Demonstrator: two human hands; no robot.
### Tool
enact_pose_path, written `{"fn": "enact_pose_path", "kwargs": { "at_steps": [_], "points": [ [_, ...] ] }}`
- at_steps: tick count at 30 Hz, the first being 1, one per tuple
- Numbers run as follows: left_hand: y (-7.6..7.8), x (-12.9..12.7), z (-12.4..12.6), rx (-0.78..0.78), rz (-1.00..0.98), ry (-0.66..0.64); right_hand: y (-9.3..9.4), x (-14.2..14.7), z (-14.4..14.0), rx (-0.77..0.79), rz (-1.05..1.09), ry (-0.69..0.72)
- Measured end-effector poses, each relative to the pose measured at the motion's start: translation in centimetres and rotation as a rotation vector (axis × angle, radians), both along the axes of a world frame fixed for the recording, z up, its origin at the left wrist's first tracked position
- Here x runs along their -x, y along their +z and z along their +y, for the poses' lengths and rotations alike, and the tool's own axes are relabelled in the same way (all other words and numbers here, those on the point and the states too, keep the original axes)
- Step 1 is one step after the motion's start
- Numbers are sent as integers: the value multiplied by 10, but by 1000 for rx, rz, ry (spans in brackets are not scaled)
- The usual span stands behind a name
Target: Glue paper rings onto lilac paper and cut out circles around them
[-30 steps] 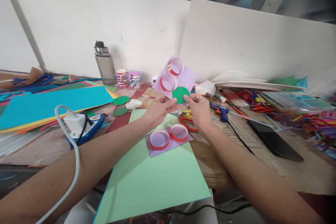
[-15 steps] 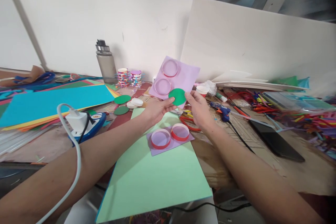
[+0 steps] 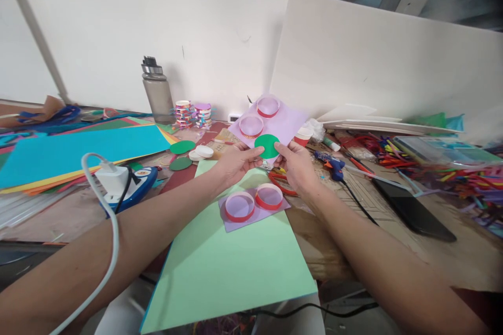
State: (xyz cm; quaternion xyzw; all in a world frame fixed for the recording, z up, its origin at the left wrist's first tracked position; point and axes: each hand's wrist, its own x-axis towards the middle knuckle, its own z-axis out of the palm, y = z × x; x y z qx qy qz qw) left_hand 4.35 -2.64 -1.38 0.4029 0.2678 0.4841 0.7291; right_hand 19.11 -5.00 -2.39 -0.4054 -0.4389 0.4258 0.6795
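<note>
Above the far end of a pale green sheet (image 3: 236,272), the left hand (image 3: 236,165) and the right hand (image 3: 296,165) together hold up a purple card (image 3: 288,120) and a green disc (image 3: 267,146). Both thumbs press on the disc's edges, one on either side, with the other fingers curled behind. The disc covers the card's near corner, and two red-edged rings, a lower (image 3: 251,135) and an upper (image 3: 268,114), stand on the card beyond it. Below the hands, a second purple card (image 3: 231,226) lies on the pale green sheet, carrying a left ring (image 3: 239,216) and a right ring (image 3: 269,205), both red outside. On the bench (image 3: 463,261) to the left, two more green discs (image 3: 182,147) lie near some white discs (image 3: 204,151), with a grey bottle (image 3: 157,97) standing behind. A blue sheet (image 3: 86,154) tops a paper pile farther left, near a blue power strip (image 3: 137,188). Right of the hands lie a blue glue gun (image 3: 334,167) and, farther off, a black phone (image 3: 412,209).
</note>
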Motion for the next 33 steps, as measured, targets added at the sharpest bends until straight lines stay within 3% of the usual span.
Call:
{"fn": "enact_pose_path", "kwargs": {
  "at_steps": [7,16,29,33],
  "points": [
    [-3,0,2,-57,6,2,-1,1,0,-6,-25,-5],
    [-2,1,5,-84,29,20,8,1,-7,14,51,93],
    [-4,2,6,-120,55,23,-3,-3,1,0,-112,14],
    [-1,3,3,-64,49,3,-3,-3,1,-18,-102,2]
  ]
}}
